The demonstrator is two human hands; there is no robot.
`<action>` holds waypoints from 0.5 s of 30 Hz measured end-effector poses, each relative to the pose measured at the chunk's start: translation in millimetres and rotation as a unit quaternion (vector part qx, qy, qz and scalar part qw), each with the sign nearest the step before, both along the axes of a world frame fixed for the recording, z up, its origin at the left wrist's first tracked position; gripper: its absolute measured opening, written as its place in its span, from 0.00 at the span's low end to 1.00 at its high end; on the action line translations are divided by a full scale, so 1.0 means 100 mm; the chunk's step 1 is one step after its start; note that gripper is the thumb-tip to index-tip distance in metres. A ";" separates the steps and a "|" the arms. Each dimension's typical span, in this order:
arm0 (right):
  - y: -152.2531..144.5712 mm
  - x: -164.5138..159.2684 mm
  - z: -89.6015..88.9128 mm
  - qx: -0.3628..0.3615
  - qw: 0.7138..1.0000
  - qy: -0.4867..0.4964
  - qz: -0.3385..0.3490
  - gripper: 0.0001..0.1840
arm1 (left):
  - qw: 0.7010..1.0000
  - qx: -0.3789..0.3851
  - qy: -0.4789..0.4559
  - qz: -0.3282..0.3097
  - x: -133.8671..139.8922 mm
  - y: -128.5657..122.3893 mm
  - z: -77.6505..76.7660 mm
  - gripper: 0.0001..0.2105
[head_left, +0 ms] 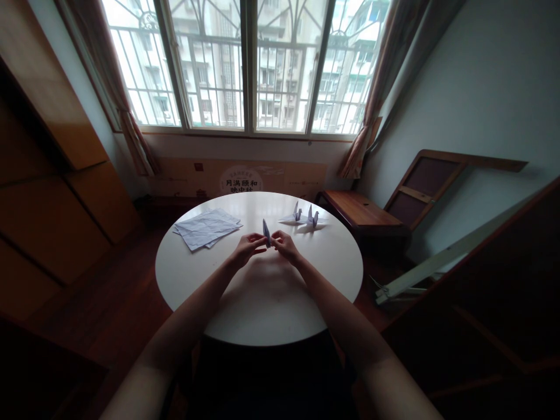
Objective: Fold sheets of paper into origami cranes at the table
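Between my two hands, above the white round table [271, 315], stands a narrow piece of folded paper [266, 228] with its point upward. My left hand [249, 247] pinches its lower left side. On the other side, the fingers of my right hand [284, 244] close on its lower right edge. Two folded paper cranes [312, 218] stand with wings spread at the back right of the table. A stack of creased paper sheets [207, 227] lies to the left of my left hand.
A wooden bench [361, 209] stands behind the table on the right, near a leaning wooden frame [426, 181]. A long printed box [289, 175] lies below the barred window [249, 70]. Wooden cabinets [65, 221] line the left side.
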State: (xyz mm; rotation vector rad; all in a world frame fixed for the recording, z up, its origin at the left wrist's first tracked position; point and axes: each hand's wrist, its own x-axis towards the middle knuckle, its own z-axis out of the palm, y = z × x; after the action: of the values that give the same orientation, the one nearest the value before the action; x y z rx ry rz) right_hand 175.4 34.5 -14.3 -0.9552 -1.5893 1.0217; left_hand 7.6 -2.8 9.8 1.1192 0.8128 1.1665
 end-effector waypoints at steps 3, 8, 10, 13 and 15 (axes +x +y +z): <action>-0.01 0.00 0.01 0.020 1.000 -0.010 0.011 0.19 | 1.000 -0.003 -0.010 0.003 0.00 0.00 0.00 0.21; -0.05 -0.01 0.04 0.000 0.999 0.004 0.033 0.19 | 1.000 0.000 0.001 0.002 -0.01 -0.02 0.02 0.23; -0.07 -0.01 0.05 -0.006 0.999 0.011 0.038 0.20 | 1.000 0.004 0.005 0.007 -0.01 -0.01 0.01 0.24; -0.09 -0.01 0.06 -0.016 0.999 0.015 0.047 0.21 | 1.000 0.009 0.006 0.020 -0.01 0.02 -0.02 0.24; -0.10 -0.01 0.06 -0.024 0.998 0.013 0.055 0.22 | 0.999 0.013 0.007 0.029 -0.01 0.04 -0.03 0.24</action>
State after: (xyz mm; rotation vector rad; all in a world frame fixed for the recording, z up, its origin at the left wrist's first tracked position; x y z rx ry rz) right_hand 174.0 24.1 -8.1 -0.8914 -1.6170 1.1487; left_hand 6.8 0.7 6.4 1.1329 0.8480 1.2207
